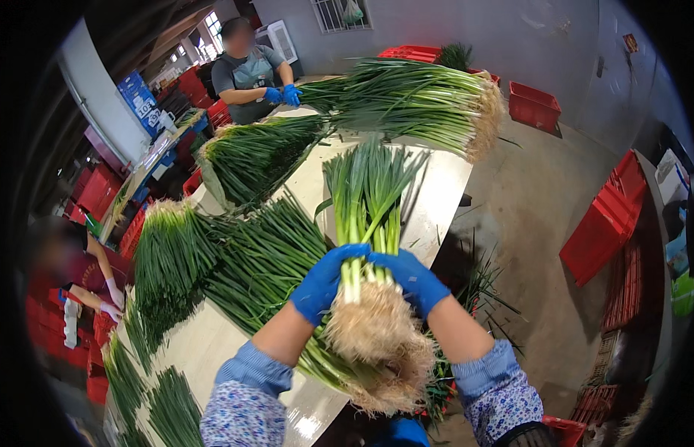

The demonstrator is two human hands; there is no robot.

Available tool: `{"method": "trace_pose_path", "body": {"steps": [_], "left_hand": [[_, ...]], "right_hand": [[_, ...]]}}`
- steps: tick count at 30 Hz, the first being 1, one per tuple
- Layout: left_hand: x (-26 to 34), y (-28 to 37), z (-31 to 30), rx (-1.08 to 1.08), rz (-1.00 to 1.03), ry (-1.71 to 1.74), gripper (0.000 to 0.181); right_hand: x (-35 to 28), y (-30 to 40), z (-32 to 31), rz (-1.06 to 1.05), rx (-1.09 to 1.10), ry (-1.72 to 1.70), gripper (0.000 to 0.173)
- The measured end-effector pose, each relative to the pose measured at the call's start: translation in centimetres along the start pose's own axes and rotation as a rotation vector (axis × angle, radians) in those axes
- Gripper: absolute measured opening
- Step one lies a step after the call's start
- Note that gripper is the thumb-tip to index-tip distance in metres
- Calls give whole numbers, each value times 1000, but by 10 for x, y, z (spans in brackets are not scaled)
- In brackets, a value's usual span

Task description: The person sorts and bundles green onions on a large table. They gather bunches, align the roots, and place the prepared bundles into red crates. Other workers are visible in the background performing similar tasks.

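My left hand (326, 282) and my right hand (412, 279), both in blue gloves, are closed around a bunch of green allium stalks (362, 223), leek or green garlic by its look. Its pale, hairy roots (365, 327) face me, and its leaves point away over the table. My fingertips meet across the white stems. Below the held bunch lies a larger heap of the same stalks (269, 262), its leaves to the upper left. The roots of that heap (403, 385) hang near the table's front edge, partly hidden by the held bunch.
More stalk piles lie on the pale table (436, 184): a large one (414, 106) at the far end, others (173, 257) leftward. A co-worker in an apron (249, 78) stands across; another person (84, 268) works left. Red crates (601, 223) and loose leaves (484, 285) are at right.
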State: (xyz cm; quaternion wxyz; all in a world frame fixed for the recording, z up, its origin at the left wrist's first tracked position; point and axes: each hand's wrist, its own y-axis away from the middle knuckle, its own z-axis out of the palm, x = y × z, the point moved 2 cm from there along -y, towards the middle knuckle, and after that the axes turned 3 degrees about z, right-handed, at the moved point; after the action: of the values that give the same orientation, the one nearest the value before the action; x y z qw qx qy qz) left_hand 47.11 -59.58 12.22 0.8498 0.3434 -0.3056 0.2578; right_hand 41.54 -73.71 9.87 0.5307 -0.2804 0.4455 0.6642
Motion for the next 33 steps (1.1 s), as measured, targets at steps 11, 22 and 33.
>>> {"method": "trace_pose_path", "body": {"steps": [11,22,33], "left_hand": [[-131,319,-146,-3,-235,33,73],[-199,402,-197,-47,-199,-70,77],[-191,428,-176,-77,-6,-675,84]], "right_hand": [[220,231,178,107,-267,-28,71],[277,190,157,493,-37,-734,42],[290,212,196,318,21,-824,35]]}}
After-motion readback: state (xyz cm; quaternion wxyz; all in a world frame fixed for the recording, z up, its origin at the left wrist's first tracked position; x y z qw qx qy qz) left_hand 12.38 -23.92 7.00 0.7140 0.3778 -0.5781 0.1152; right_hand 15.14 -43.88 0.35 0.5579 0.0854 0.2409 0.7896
